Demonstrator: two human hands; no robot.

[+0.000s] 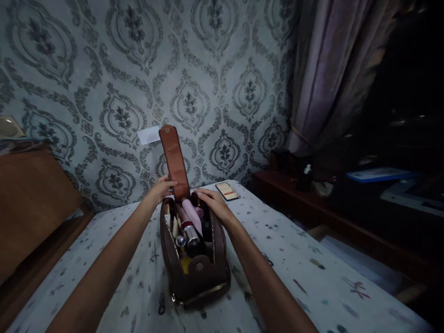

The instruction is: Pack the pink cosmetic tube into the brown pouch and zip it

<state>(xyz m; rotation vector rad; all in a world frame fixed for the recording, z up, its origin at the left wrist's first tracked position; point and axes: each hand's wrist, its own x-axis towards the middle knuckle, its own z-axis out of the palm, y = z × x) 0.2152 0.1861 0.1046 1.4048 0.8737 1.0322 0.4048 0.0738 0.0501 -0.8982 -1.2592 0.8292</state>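
Observation:
A dark brown zip bag (199,282) lies unzipped on the patterned cloth, full of small tubes and bottles. Among them are a pink tube (190,213) and a silver-capped one (190,235). The bag's tan flap (175,162) stands upright at its far end. My left hand (163,187) is at the left side of the flap's base, with its fingertips against the flap and its fingers apart. At the bag's far right edge rests my right hand (213,201), fingers stretched over the rim, holding nothing visible.
Beyond the bag to the right lies a phone (227,190) with a lit screen. A brown wooden piece (38,203) stands at the left. On the right is a dark red ledge (277,185) bearing a dropper bottle (306,178), under a curtain (322,69). Patterned wallpaper is behind.

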